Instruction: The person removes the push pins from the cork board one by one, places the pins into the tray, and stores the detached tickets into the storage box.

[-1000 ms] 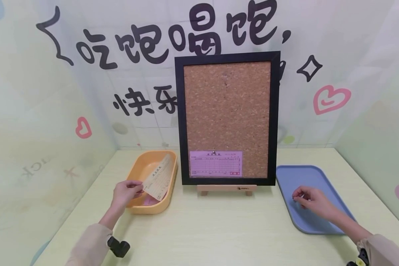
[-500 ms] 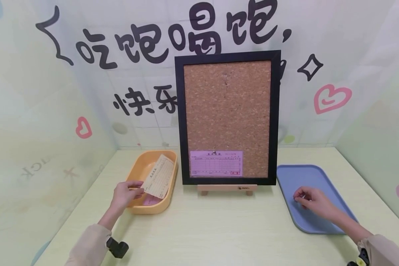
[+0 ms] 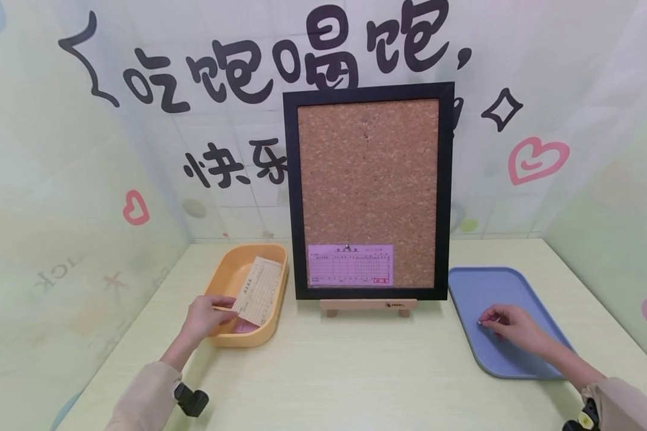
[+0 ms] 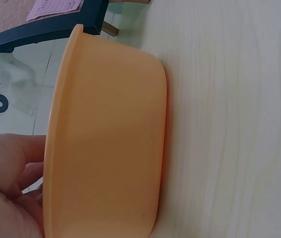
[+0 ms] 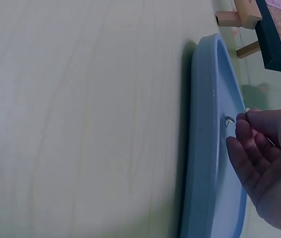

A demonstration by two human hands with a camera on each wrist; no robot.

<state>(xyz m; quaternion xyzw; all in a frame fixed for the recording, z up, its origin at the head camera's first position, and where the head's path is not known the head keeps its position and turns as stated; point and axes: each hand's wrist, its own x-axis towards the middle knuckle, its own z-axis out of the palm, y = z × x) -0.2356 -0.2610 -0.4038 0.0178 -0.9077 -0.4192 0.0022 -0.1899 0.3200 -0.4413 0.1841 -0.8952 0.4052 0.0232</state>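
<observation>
orange tub (image 3: 246, 340) holds pink paper (image 3: 243, 327); left hand (image 3: 206, 315) pinches cream slip (image 3: 259, 291)

printed cream slip (image 3: 257, 292), tilted between fingers (image 3: 223, 301)

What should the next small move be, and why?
Probably lift the cream printed form clear of the orange bin toward the corkboard: the left hand pinches its corner, and bare cork remains above the pinned purple form. The right hand, over the blue tray, seems to pinch a small object, possibly a pin.
</observation>
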